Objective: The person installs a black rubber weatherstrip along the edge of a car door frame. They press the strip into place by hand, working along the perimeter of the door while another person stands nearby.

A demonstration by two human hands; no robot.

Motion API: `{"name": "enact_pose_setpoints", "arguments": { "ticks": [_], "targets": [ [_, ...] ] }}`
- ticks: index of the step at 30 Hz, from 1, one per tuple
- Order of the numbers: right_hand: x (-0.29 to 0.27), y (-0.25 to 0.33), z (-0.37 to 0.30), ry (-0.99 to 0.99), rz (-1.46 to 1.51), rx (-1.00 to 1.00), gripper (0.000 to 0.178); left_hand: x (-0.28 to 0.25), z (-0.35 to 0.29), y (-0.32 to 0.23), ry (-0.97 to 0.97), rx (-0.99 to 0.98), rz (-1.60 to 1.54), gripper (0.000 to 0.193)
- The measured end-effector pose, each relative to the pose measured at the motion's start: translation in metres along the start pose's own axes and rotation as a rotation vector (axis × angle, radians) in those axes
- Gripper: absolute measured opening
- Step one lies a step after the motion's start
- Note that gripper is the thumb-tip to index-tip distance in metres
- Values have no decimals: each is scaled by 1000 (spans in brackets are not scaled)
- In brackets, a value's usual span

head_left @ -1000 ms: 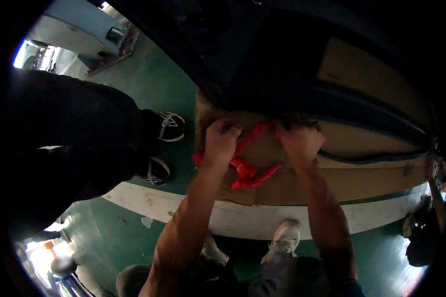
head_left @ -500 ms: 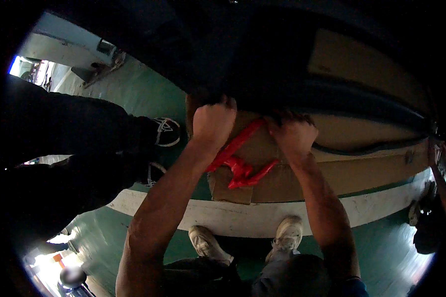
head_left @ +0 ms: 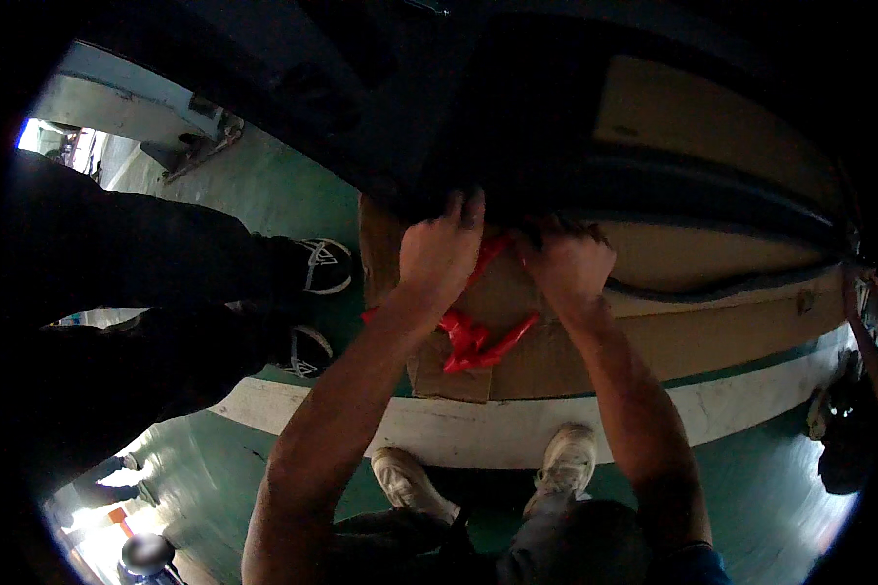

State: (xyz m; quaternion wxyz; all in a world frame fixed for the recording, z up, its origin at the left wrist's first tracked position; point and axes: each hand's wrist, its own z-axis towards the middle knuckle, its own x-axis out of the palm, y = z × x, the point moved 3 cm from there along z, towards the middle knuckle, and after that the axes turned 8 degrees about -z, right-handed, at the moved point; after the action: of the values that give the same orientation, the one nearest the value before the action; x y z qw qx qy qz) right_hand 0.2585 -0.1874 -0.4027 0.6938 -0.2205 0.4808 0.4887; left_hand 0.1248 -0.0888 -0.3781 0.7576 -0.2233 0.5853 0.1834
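A large dark panel (head_left: pixel 351 107) fills the upper middle, its details lost in shadow. At its near edge my left hand (head_left: pixel 443 250) has its fingers bent inward; what they hold, if anything, is hidden. My right hand (head_left: pixel 571 261), a short way to the right, is closed on a black rubber strip (head_left: pixel 722 294), whose loose length bows out to the right. Beneath and between my hands, a crumpled red plastic strip (head_left: pixel 476 343) lies on a brown cardboard sheet (head_left: pixel 644 336); part of it passes behind my left hand.
Another person's dark-trousered legs (head_left: pixel 146 224) and black shoes (head_left: pixel 324 267) are at the left. My pale shoes (head_left: pixel 568 456) stand by a curved white band (head_left: pixel 478 434) on the green floor (head_left: pixel 751 439). More of another person shows at the far right.
My left hand has shifted right, closer to my right hand, and covers more of the red strip. My right hand has moved slightly left.
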Motion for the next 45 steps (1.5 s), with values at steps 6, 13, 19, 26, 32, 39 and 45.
{"name": "enact_pose_setpoints", "arguments": {
  "ticks": [6,13,19,26,32,39,45],
  "targets": [
    [-2,-5,0,1,52,-28,22,23,11,8,-15,12,-81,13],
    [-38,-41,-22,258,196,88,36,21,7,14,-37,-3,-124,13],
    [-41,25,-53,310,299,-492,45,22,13,10,71,-25,-182,20],
    [-10,82,-55,716,393,-705,36,18,16,15,87,-34,-222,19],
    [-97,-48,-58,1072,190,-666,27,20,7,24,74,-23,-226,13],
    [-254,-273,-195,1009,-539,-710,15,20,11,16,30,-7,-260,10],
    [-332,-301,-307,1491,454,585,62,18,6,13,41,-63,-325,16]
  ]
}}
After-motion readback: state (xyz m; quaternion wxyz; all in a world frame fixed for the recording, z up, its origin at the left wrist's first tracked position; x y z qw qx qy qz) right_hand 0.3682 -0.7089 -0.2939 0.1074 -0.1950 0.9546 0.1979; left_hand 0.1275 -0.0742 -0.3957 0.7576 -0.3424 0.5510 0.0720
